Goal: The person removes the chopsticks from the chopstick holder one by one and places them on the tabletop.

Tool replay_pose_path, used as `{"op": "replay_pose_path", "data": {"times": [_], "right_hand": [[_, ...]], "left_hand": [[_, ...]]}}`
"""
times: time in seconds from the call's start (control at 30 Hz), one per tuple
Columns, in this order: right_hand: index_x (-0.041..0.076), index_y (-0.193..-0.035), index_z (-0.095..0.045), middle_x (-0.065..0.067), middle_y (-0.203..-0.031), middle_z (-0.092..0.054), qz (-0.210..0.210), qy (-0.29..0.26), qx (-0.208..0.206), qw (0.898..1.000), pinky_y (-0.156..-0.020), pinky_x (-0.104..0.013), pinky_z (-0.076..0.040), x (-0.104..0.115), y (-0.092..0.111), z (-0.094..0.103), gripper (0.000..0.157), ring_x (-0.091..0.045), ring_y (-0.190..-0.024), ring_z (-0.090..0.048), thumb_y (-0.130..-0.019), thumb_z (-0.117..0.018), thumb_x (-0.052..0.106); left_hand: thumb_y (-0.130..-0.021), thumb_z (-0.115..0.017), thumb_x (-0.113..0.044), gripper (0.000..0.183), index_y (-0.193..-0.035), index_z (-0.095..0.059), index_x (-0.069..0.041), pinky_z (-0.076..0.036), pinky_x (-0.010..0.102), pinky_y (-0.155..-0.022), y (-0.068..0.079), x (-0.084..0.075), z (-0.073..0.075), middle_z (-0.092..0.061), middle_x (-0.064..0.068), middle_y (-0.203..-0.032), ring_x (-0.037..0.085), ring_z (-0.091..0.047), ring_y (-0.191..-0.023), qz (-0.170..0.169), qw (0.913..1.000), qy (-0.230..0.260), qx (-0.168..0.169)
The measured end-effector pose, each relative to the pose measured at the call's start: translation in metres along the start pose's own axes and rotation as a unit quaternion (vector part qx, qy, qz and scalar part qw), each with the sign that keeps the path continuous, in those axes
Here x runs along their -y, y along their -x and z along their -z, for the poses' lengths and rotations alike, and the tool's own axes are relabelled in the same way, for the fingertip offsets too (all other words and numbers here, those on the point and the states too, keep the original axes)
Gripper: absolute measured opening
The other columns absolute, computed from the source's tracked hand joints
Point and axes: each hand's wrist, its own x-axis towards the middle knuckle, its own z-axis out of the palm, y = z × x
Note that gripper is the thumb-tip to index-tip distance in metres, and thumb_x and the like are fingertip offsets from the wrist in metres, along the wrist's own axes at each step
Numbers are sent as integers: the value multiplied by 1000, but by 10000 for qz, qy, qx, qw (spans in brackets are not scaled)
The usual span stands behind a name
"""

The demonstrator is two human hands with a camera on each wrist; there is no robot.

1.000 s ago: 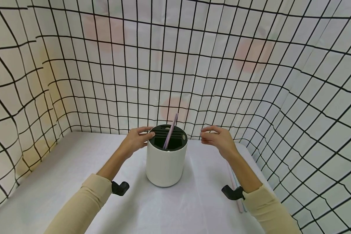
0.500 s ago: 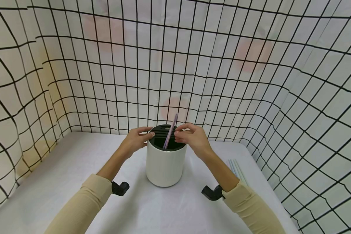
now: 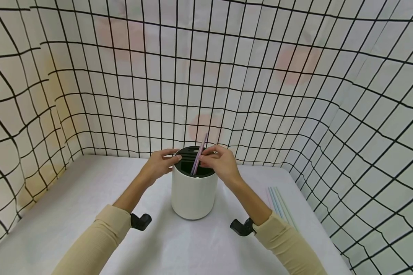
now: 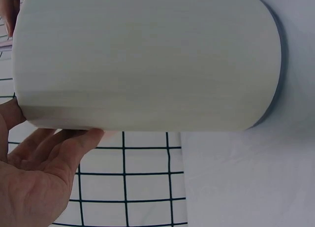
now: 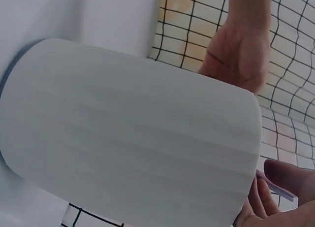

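A white round utensil holder [image 3: 192, 196] with a black slotted top [image 3: 187, 157] stands upright on the table. My left hand [image 3: 159, 165] grips its left side, with the thumb over the rim and the fingers [image 4: 74, 148] along the outer wall. Slim purple sticks [image 3: 202, 143] lean in the large opening of the top, their lower ends hidden inside. Over the right rim, my right hand [image 3: 221, 162] pinches the sticks between thumb and fingers; in the right wrist view a purple stick [image 5: 278, 186] shows beside the thumb.
Several pastel sticks [image 3: 278, 202] in pink, blue and green lie on the white table [image 3: 199, 248] at the right, partly behind the right forearm. A black wire grid [image 3: 192, 88] encloses the table at the back and both sides.
My right hand has moved left from beside the holder to the purple sticks and now pinches them. They have shifted slightly left. The left hand stays on the holder.
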Motion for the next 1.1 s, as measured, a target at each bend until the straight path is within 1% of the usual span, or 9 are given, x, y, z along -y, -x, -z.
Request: {"op": "replay_pose_path", "data": {"times": [0.1,0.27,0.37,0.53,0.63,0.73,0.87,1.1], "right_hand": [[-3,-105,-65,-20,-106,-76,38,45,-30,10000,-86,-39,-65,0,-1,-4,18,-28,-89,-77,-91,-75,4],[-2,-102,-64,-19,-101,-77,181,371,-163,9990,-80,-35,-66,-2,-3,-8,19,-26,-82,-77,-90,-76,4],[-1,-100,-64,-19,-98,-77,286,555,-244,9978,-77,-35,-66,-4,-5,-11,19,-24,-78,-77,-88,-78,3],[0,-97,-65,-17,-96,-78,391,728,-295,9961,-75,-34,-66,-7,-6,-13,18,-22,-76,-76,-87,-79,4],[-1,-97,-65,-18,-96,-78,391,654,-295,9967,-74,-32,-66,-7,-6,-14,17,-23,-78,-77,-88,-78,3],[-3,-97,-66,-19,-98,-77,341,487,-301,9978,-75,-33,-66,-7,-6,-13,17,-25,-81,-77,-87,-78,2],[-4,-100,-66,-22,-102,-76,229,209,-322,9990,-77,-36,-66,-4,-6,-11,18,-28,-84,-78,-88,-78,1],[-2,-107,-66,-23,-105,-75,54,-293,-418,9987,-79,-43,-65,8,-6,-5,21,-29,-82,-77,-90,-76,4]], "left_hand": [[-103,-62,-29,50,-150,-52,-13,-51,47,-109,0,0,0,-56,17,-147,32,-55,-136,-10,10000,20,-4],[-103,-62,-29,50,-150,-51,-13,-51,46,-110,0,1,1,-55,17,-148,32,-55,-137,-26,10000,46,10],[-104,-61,-29,51,-150,-51,-13,-50,46,-110,0,1,2,-55,18,-148,32,-54,-137,-31,10000,47,22],[-104,-61,-29,51,-151,-50,-13,-51,46,-110,2,0,2,-55,18,-148,33,-54,-137,-42,10000,3,10],[-103,-61,-29,51,-150,-50,-13,-51,47,-110,2,0,2,-56,18,-147,33,-55,-136,-41,10000,20,1],[-103,-62,-29,51,-150,-51,-13,-51,47,-110,2,1,2,-56,18,-147,33,-55,-136,-33,10000,31,5],[-103,-62,-31,51,-150,-51,-13,-51,47,-110,0,3,1,-56,17,-147,32,-55,-137,-35,10000,10,17],[-103,-62,-31,52,-150,-51,-14,-51,46,-110,0,2,1,-56,17,-147,32,-55,-136,-51,10000,27,2]]}}
